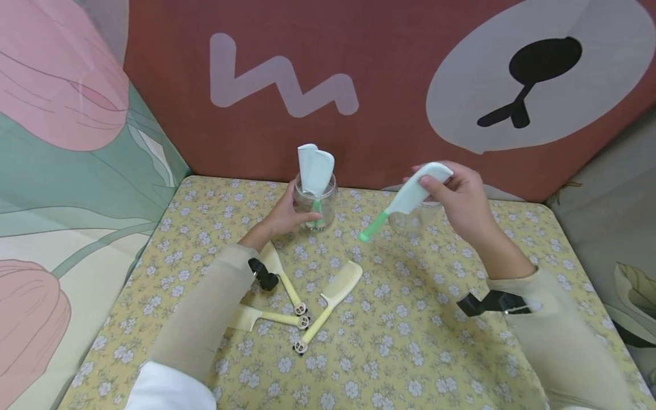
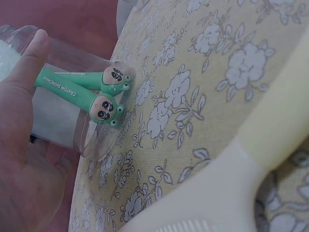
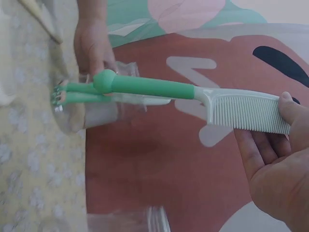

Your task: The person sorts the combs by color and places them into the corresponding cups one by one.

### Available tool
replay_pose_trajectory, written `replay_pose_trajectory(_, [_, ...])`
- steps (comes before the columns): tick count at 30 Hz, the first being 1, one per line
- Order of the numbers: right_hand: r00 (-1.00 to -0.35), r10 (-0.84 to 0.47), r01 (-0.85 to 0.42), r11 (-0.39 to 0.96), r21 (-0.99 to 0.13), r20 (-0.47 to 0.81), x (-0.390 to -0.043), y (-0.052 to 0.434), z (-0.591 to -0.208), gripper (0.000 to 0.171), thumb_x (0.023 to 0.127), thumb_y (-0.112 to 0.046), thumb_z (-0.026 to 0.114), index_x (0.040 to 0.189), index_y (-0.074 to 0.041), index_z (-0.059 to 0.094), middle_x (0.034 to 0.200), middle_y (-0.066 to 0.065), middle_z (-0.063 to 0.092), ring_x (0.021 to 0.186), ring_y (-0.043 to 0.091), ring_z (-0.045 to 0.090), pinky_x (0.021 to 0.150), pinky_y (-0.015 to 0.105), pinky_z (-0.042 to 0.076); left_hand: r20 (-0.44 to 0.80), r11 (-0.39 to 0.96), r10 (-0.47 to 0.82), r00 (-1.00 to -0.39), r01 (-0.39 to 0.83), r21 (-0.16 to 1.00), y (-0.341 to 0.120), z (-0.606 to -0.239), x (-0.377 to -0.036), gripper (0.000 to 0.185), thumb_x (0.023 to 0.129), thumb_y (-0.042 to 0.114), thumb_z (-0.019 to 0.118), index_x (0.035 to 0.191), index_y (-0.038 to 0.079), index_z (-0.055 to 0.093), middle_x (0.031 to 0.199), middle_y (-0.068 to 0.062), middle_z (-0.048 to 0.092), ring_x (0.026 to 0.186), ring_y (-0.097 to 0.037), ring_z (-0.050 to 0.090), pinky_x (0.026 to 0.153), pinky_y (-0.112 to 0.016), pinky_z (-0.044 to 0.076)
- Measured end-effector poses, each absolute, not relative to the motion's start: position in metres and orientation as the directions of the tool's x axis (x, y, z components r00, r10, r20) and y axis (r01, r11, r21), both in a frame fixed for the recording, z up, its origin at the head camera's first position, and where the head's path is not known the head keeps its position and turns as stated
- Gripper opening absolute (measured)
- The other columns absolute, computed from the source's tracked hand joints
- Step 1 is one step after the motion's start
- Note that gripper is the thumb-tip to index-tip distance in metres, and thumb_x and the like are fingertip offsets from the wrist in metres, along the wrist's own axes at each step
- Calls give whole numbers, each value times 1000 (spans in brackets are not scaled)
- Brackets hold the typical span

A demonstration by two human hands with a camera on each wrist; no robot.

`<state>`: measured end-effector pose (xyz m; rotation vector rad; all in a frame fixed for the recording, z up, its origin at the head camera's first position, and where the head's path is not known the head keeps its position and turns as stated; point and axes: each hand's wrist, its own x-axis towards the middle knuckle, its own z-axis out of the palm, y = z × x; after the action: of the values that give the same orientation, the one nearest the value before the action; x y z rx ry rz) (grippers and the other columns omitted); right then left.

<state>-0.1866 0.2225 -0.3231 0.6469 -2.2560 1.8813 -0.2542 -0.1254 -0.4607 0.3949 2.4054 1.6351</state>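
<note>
My left hand (image 1: 281,216) grips a clear jar (image 1: 328,215) on the table, thumb in front and fingers round the far side. Two pale combs (image 1: 319,173) stand in it, heads up; the left wrist view shows their green handles (image 2: 70,92) with frog-hooded faces at the jar's bottom. In my right hand (image 1: 463,199) another pale comb (image 1: 408,196) is pinched by its head between thumb and fingers. Its green handle (image 3: 149,87) points down toward the left, above the table and apart from the jar.
A second clear jar (image 1: 410,226) stands on the right, partly behind the held comb. Several cream combs with yellow handles, among them a comb (image 1: 342,285), lie near my left forearm on the flowered tablecloth (image 1: 410,353). A reddish-brown printed backdrop (image 1: 389,114) rises behind the table.
</note>
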Motion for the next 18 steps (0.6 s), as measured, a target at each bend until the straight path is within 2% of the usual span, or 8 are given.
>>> replay_pose_trajectory(5, [-911, -164, -387, 16, -922, 380, -196, 206, -315, 22, 101, -11, 65, 119, -1, 72, 110, 5, 76, 102, 15, 73, 81, 25, 59, -11, 341, 337, -941, 111, 933, -125, -461, -254, 114, 88, 22, 83, 165, 23, 0, 168, -6, 19, 153, -29, 21, 122, -50, 22])
replay_pose_trajectory(12, [-912, -88, -386, -154, -910, 402, -209, 185, -310, 21, 100, -8, 65, 118, 1, 72, 106, 11, 76, 101, 20, 73, 78, 27, 60, 12, 324, 347, -938, 132, 937, -125, -461, -254, 114, 88, 19, 83, 165, 22, -1, 168, -7, 19, 153, -29, 22, 122, -51, 22])
replay_pose_trajectory(18, [-915, -48, -389, -165, -907, 401, -214, 169, -309, 22, 99, -9, 65, 118, 0, 72, 110, 11, 73, 103, 21, 73, 84, 29, 60, 5, 325, 352, -936, 127, 937, -126, -463, -256, 114, 88, 18, 82, 164, 23, -2, 168, -7, 18, 153, -28, 20, 123, -49, 19])
